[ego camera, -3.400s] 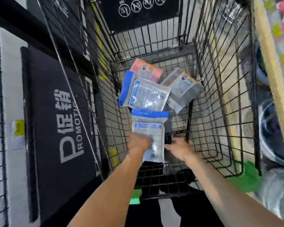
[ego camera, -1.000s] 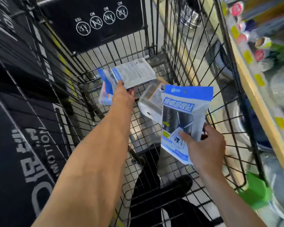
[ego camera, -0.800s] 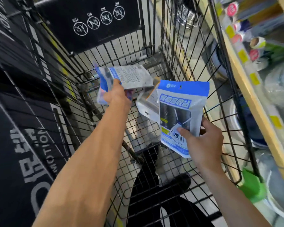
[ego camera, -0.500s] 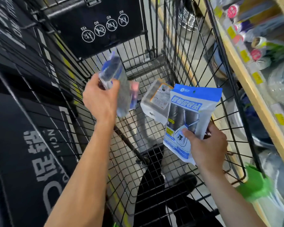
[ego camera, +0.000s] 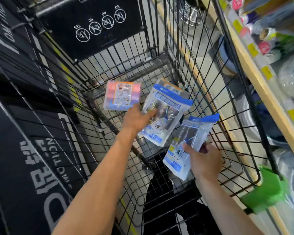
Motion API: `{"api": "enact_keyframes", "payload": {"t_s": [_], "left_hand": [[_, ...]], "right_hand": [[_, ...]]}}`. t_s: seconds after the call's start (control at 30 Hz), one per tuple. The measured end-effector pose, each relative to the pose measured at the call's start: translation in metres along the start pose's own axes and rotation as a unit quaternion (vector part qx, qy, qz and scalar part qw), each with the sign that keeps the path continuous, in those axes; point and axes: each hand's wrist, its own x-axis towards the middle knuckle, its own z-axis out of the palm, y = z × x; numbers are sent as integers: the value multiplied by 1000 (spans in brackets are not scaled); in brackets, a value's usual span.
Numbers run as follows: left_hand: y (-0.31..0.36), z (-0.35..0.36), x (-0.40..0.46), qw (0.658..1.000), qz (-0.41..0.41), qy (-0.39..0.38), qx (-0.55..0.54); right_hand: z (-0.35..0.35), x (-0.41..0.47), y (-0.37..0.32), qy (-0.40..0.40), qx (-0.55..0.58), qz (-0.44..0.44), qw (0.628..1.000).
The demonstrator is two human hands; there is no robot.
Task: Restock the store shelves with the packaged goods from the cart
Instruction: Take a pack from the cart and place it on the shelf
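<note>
Fingers [ego camera: 187, 148] of the right hand [ego camera: 204, 162] are pinched on the lower half of a blue-topped clear pouch [ego camera: 187, 145], thumb across the front label, rest wrapped behind; pouch is held up off the cart floor, tilted, blue header toward the shelf side. Left hand [ego camera: 137, 118] is down in the cart, fingers loosely extended onto the left edge of a second identical pouch [ego camera: 163, 114]. Motion blur there, so can't tell whether it's gripped or only touched.

Second pouch lies propped over another pack with an orange-edged label [ego camera: 172, 85], mostly hidden. Just left of the left hand: a pink-and-blue pack [ego camera: 121, 95], flat on the wire cart [ego camera: 200, 68] floor near the far wall. Shelf [ego camera: 255, 78] runs along the right, beyond the cart's side mesh, already crowded with goods behind yellow price tags [ego camera: 266, 72].

Risks from here, my read:
- Right grip is low on a floppy pouch; the top-heavy header could fold over or slip out on the lift.
- Left contact looks like an edge hold only; a quick pull may drag the pouch off the pack beneath or drop it.
- Both arms are inside a tall wire basket, so pouch corners could snag the mesh on the way out.
- Shelf looks full; pushing in may knock neighbours off.
</note>
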Motion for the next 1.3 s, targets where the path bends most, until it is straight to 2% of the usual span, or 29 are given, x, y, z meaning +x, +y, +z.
{"api": "enact_keyframes", "payload": {"t_s": [0.13,0.23,0.3,0.43,0.5,0.6,0.67,0.83,0.97,1.13,1.3], "left_hand": [[-42,-8,18,998,-49,-32,-10],[-38,-2,14,992,-70,-46,-99],[-34,7,13,992,-51,-37,-111],[-26,21,7,992,-29,-69,-106],[-20,22,-4,989,-39,-73,-120],[-8,15,-29,993,10,-65,-102],[-1,2,-47,992,24,-41,-115],[36,-58,-116,981,72,-25,-177],[84,-91,-163,969,124,-41,-211],[157,-70,-229,961,146,-68,-225],[214,-8,-277,956,178,-117,-201]], "right_hand": [[5,-5,8,1,-6,4,1000],[8,-9,9,-2,25,11,1000],[9,-14,6,1,43,5,999],[1,-19,-8,4,45,-21,999],[-7,-21,-16,-14,32,-45,998],[-16,-29,-28,-46,6,-87,995],[-23,-39,-39,-70,32,-106,991],[-81,-58,-84,-148,160,-102,971],[-130,-63,-109,-163,216,-110,956],[-206,-82,-123,-154,300,-87,937],[-289,-87,-101,-62,231,-154,959]]}}
